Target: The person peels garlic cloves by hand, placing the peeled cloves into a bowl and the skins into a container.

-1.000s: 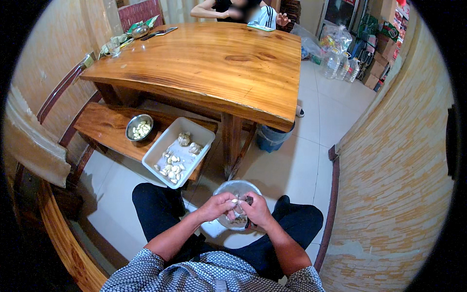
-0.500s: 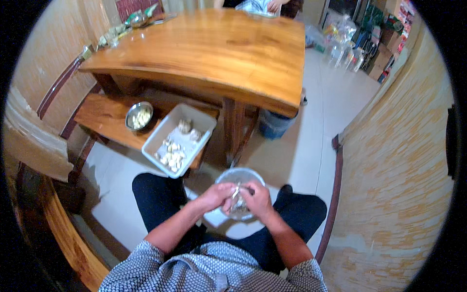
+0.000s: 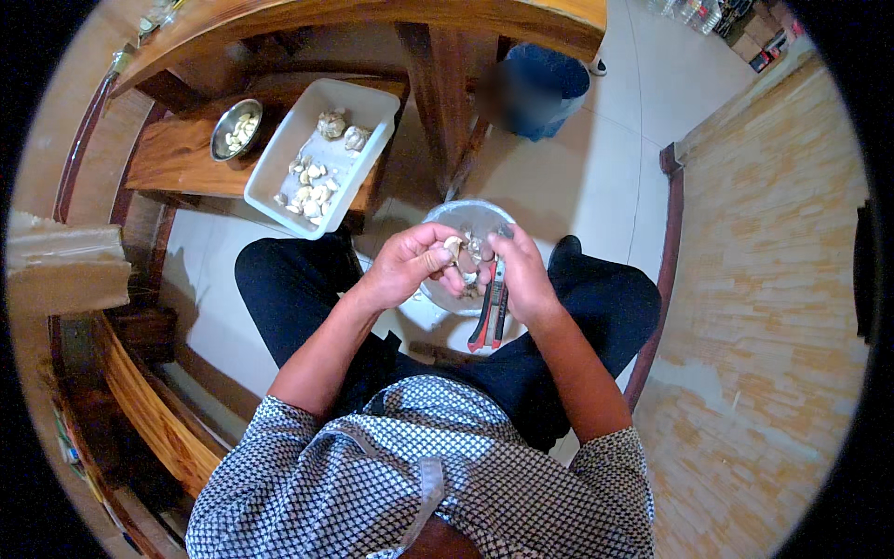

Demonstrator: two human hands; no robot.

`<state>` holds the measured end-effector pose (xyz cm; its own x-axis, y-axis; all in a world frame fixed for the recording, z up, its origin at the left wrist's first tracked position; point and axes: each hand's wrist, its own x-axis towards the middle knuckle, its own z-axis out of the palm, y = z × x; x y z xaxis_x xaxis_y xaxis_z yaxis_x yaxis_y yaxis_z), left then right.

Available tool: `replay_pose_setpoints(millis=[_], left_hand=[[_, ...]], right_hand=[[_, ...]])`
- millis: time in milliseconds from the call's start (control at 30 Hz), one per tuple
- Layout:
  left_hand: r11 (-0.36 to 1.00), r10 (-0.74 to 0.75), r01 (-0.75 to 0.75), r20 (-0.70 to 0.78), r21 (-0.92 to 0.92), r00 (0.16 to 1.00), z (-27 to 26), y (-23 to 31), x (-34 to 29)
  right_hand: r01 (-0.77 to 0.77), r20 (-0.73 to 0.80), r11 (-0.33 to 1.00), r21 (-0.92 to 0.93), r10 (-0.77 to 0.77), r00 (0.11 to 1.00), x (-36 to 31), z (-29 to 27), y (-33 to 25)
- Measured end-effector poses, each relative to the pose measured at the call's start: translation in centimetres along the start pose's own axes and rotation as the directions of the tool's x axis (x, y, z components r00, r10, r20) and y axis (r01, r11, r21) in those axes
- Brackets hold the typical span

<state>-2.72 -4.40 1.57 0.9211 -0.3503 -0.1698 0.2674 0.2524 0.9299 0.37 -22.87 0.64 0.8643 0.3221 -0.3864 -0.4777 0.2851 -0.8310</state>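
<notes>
Over a whitish bucket (image 3: 470, 212), my left hand (image 3: 410, 265) pinches a garlic clove (image 3: 453, 248) between thumb and fingers. My right hand (image 3: 524, 270), close beside it, is closed on a red and black utility knife (image 3: 490, 312), whose handle points down toward my lap. Garlic skins (image 3: 475, 250) show in the bucket below, partly hidden by my hands. Ahead to the left, a white plastic tub (image 3: 263, 191) holds loose garlic cloves (image 3: 311, 191) and garlic bulbs (image 3: 331, 123). Left of the tub stands a metal bowl (image 3: 220, 136) with peeled cloves (image 3: 244, 129).
The tub and bowl stand on a low wooden bench (image 3: 177, 168) beneath a wooden table (image 3: 345, 11). A blue bin (image 3: 545, 88) sits by the table leg (image 3: 436, 102). A patterned wall (image 3: 754, 307) rises at my right; my knees flank the bucket.
The view has tipped downward, so the bench and tub appear higher. My hands have moved slightly apart, and the knife handle now shows below my right hand.
</notes>
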Motion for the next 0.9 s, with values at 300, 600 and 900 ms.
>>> replay_pose_setpoints(millis=[300, 600, 900], left_hand=[[0.996, 0.020, -0.013, -0.076, 0.092, 0.997, 0.1, -1.3, 0.6], [0.899, -0.191, 0.257, 0.211, -0.354, 0.959, 1.7, -4.4, 0.3], [0.999, 0.009, -0.010, -0.047, -0.032, 0.999, 1.9, -2.7, 0.4]], right_hand=[[0.143, -0.095, 0.983, 0.111, -0.133, 0.987, 1.2, -1.4, 0.5], [0.390, -0.156, 0.804, 0.449, -0.360, 0.920, 2.5, -0.7, 0.3], [0.456, -0.130, 0.890, 0.003, -0.452, 0.883, 0.7, -0.1, -1.6]])
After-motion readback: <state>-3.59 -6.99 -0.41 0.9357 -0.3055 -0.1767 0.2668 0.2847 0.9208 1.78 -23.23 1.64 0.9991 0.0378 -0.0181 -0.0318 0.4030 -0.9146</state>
